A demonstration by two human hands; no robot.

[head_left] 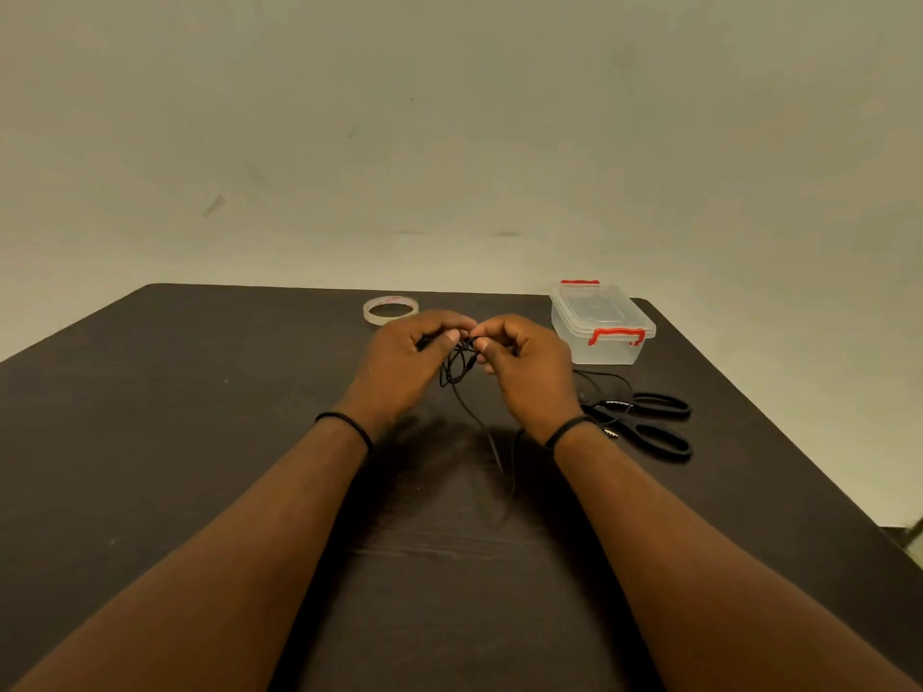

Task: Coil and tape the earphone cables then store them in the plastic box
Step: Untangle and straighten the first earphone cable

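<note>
A thin black earphone cable [455, 368] hangs in small loops between my two hands above the dark table [200, 417]. My left hand [410, 362] pinches it with curled fingers, and my right hand [524, 364] pinches it from the other side. A loose tail of the cable trails down toward me. A roll of clear tape [390, 310] lies flat just beyond my left hand. The clear plastic box [602, 324] with red latches stands at the back right, lid on. Another black cable [602, 379] lies on the table by the box.
Black-handled scissors [644, 422] lie to the right of my right wrist, over part of the second cable. The table's right edge runs diagonally close behind the box and scissors. A plain wall rises behind the table.
</note>
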